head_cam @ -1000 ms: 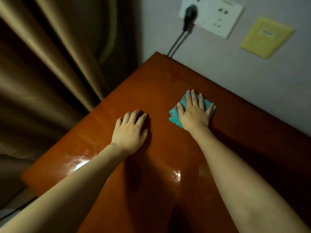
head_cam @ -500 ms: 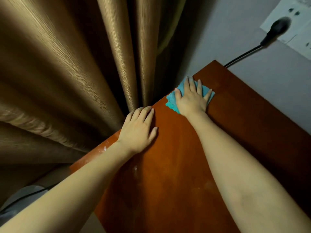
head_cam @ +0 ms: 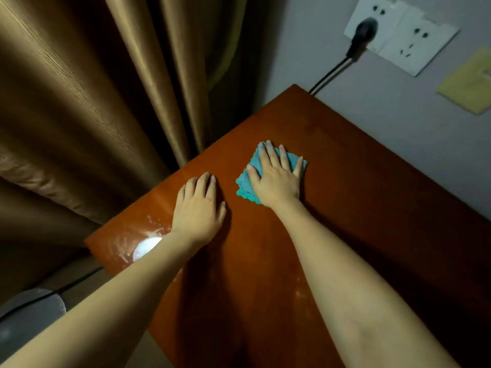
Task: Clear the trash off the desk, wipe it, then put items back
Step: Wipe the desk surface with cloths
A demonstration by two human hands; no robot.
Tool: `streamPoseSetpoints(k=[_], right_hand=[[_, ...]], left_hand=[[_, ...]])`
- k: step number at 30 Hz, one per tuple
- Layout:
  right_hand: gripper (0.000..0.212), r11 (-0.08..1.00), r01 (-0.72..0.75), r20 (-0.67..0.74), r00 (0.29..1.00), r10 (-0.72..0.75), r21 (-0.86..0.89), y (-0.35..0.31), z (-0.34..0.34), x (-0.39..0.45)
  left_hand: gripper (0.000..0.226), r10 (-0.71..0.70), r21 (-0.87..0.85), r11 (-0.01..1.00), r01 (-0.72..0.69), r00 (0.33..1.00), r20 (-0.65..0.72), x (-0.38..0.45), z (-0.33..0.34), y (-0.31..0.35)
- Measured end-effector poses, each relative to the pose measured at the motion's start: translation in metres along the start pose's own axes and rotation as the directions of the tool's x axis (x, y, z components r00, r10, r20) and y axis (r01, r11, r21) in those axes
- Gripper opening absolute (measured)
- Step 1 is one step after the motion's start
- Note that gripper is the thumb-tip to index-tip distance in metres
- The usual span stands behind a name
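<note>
A reddish-brown wooden desk (head_cam: 358,187) fills the lower right of the head view. My right hand (head_cam: 275,179) lies flat with straight, spread fingers on a teal cloth (head_cam: 245,183), pressing it onto the desktop. My left hand (head_cam: 199,205) rests flat on the bare wood just left of the cloth, fingers straight. A bright light glare with pale smears (head_cam: 146,247) shows on the wood by my left wrist.
Brown curtains (head_cam: 93,102) hang close along the desk's left edge. On the grey wall behind are white sockets (head_cam: 414,41) with a black plug and cable (head_cam: 361,35), and a yellow note (head_cam: 470,83). A grey object (head_cam: 29,314) sits low at the left.
My right hand has slid the cloth back from the desk's far left edge toward the middle. My left hand has also come away from the edge. The view has swung right.
</note>
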State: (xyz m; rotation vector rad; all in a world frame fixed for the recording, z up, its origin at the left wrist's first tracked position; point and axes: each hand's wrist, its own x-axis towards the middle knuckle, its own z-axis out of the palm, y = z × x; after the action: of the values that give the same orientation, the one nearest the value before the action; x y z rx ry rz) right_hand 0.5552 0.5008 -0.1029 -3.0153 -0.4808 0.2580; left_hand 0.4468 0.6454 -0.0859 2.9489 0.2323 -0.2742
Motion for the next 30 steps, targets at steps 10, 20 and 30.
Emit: streamPoseSetpoints(k=[10, 20, 30], right_hand=[[0.063, 0.987, -0.160, -0.018, 0.987, 0.161, 0.018, 0.129, 0.007, -0.133], [0.063, 0.931, -0.357, -0.061, 0.930, 0.361, 0.072, 0.299, 0.017, -0.291], [0.063, 0.857, -0.497, -0.083, 0.856, 0.510, 0.140, 0.454, 0.027, -0.441]], left_hand=[[0.062, 0.138, 0.034, 0.990, -0.139, 0.990, 0.022, -0.069, 0.036, 0.139], [0.063, 0.296, 0.054, 0.953, -0.299, 0.953, 0.059, -0.148, 0.082, 0.299], [0.063, 0.437, 0.057, 0.895, -0.443, 0.894, 0.098, -0.231, 0.126, 0.466]])
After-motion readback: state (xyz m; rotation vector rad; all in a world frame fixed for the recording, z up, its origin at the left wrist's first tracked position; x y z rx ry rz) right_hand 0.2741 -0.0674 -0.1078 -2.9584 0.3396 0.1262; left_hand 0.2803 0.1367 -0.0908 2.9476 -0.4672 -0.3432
